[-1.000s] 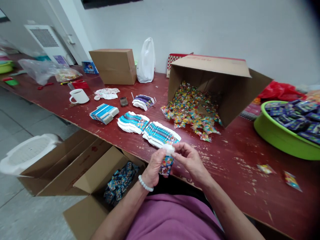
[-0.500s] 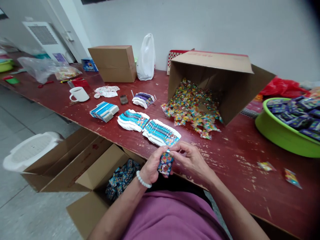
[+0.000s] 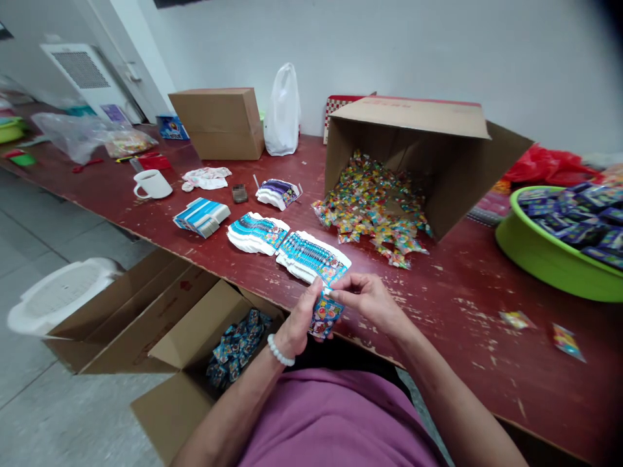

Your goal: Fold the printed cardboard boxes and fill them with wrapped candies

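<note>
Fingers of my left hand [image 3: 298, 323] and right hand [image 3: 374, 302] pinch a packet [image 3: 325, 315]; card stacks [image 3: 311, 255] at twelve o'clock, tipped carton [image 3: 413, 122] at one.

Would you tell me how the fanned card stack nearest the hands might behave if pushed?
The stack lies fanned and loose, so its cards would likely slide apart. They look thin, so probably light and bendy.
</note>
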Tool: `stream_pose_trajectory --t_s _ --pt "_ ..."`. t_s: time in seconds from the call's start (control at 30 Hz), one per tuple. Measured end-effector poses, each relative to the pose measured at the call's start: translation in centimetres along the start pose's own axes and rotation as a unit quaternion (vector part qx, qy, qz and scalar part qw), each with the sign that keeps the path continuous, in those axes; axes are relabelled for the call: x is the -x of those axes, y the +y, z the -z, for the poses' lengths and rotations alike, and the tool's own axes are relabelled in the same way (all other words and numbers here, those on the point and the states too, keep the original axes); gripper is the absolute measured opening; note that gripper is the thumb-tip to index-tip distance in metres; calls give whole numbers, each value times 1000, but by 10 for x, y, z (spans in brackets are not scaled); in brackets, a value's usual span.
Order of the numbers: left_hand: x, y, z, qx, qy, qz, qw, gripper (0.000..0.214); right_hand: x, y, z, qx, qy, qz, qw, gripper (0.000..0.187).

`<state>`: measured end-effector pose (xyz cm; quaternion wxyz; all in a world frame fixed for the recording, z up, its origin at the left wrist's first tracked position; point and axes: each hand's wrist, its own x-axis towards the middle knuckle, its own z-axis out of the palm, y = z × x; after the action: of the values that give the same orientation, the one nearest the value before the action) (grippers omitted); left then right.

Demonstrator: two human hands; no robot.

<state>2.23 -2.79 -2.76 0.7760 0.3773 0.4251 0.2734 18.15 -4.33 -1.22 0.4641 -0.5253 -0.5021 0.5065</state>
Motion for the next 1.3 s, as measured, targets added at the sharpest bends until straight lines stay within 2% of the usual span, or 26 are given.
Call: stream_pose_trajectory --t_s 0.1,0.2,0.27,0.33,0.47,0.57,0.63,0.7,0.77,0.9,1.0,1.1,1.17,1.23,1.3 --pt "-1 3 -1 34 -10 47 998 57 6 -4 -1 41 -22 33 998 19" --pt "-2 5 0 90 -44 76 992 47 12 -3 -3 73 -33 58 995 19" --pt "-3 5 1 117 -62 83 988 43 16 1 -4 107 -30 98 989 15" --pt "-5 3 2 139 -63 87 984 41 18 8 -7 161 -22 152 975 20" --pt "-7 1 -1 217 -3 67 974 31 22 22 -13 259 -29 225 939 57" --pt "-8 2 -3 246 31 35 968 26 24 30 -15 313 -27 238 919 98" --pt "-9 4 -3 243 36 22 969 28 24 32 -16 357 -22 235 904 114" --pt "-10 5 -3 240 41 8 970 30 23 31 -16 388 -16 238 890 113" --pt "-11 4 -4 238 41 -5 970 31 20 30 -16 391 -3 249 886 101" --pt "-10 -1 -4 221 40 -16 974 35 13 28 -20 348 13 267 898 77" --pt "-7 -7 2 191 53 -34 980 36 11 31 -30 332 1 269 904 74" --pt "3 -14 24 128 76 -80 986 39 8 38 -37 323 -54 262 908 94" --pt "14 -19 53 55 109 -92 988 48 0 45 -31 315 -55 244 916 104" --pt "27 -23 90 -19 193 -105 975 54 -16 55 -14 315 8 211 925 91" --pt "41 -27 130 -110 296 -127 940 58 -35 66 9 330 88 171 924 72"
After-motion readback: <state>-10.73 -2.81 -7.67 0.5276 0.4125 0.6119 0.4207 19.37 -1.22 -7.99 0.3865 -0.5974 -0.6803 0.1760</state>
